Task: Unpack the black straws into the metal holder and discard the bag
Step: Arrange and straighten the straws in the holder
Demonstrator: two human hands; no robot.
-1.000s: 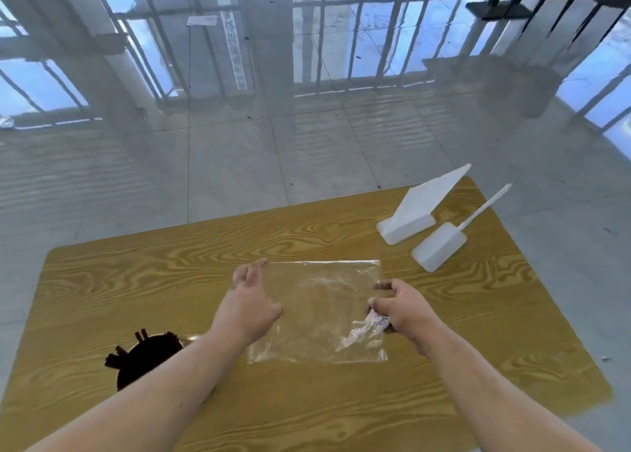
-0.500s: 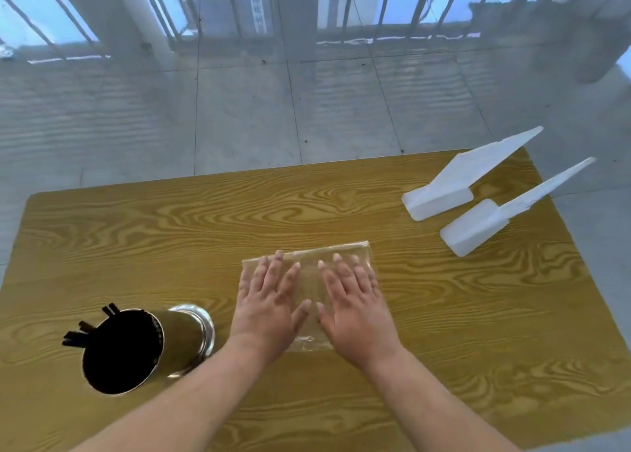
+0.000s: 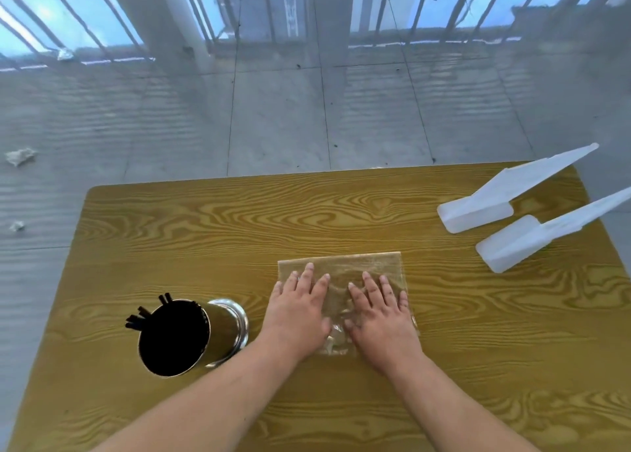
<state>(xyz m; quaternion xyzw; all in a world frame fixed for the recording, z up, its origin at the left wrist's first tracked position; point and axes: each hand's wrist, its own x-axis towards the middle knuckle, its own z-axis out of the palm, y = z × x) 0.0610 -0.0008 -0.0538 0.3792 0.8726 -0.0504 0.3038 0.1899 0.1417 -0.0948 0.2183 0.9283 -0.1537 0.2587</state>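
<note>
A clear plastic bag [image 3: 341, 263] lies flat and folded on the wooden table [image 3: 239, 226], with nothing visible inside it. My left hand [image 3: 296, 310] and my right hand [image 3: 379, 313] press down on it side by side, palms flat and fingers spread. To the left stands the metal holder [image 3: 223, 328], shiny, its dark mouth facing me. The ends of the black straws [image 3: 145, 315] stick out over its left rim.
Two white plastic scoops [image 3: 478, 209] [image 3: 512, 246] lie at the table's far right. Crumpled bits of paper [image 3: 20, 156] lie on the grey tiled floor beyond the left edge. Bare wood stretches between the holder and the table's far edge.
The bag was wider, with my right hand gripping its crumpled corner. It is now folded narrower and both palms lie flat on it. The view has tipped down and the holder shows fully.
</note>
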